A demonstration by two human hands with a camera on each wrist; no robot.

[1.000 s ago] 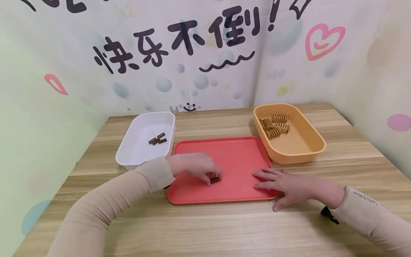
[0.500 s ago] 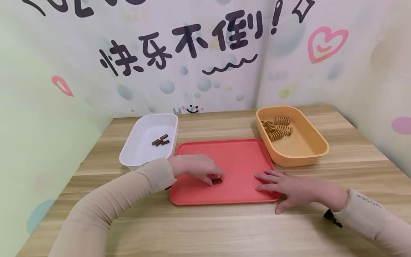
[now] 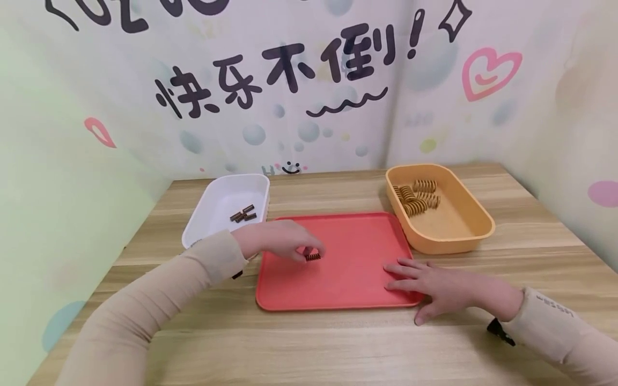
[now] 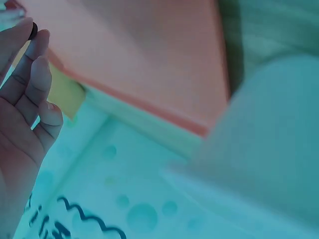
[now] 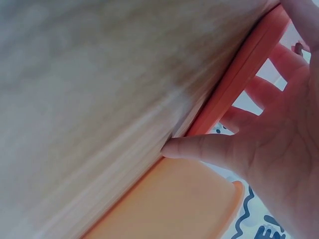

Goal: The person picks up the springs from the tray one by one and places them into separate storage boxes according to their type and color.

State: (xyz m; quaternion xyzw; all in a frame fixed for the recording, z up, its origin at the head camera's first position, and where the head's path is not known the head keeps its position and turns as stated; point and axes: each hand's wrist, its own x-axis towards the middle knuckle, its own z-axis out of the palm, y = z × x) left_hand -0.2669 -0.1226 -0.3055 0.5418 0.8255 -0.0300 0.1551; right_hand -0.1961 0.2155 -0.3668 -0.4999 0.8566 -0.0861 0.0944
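Observation:
Between thumb and fingers my left hand (image 3: 285, 239) pinches a small dark spring (image 3: 313, 257) above the left half of the red tray (image 3: 352, 268). In the left wrist view only the dark end of this spring (image 4: 33, 31) shows at the fingertips. My right hand (image 3: 441, 287) lies with spread fingers over the tray's right edge. Its thumb touches the wooden tabletop beside the tray, as the right wrist view also shows. Several small dark springs (image 3: 243, 214) lie in the white bin (image 3: 212, 206), close behind my left forearm.
At the back right an orange bin (image 3: 454, 220) holds several larger golden springs (image 3: 416, 208) and stands against the tray's corner. The wooden table (image 3: 289, 348) reaches back to a printed cloth wall (image 3: 328, 139).
My left hand has lifted the small dark spring off the tray and moved it left and back, toward the white bin. The right hand stays in place. The head view has shifted slightly.

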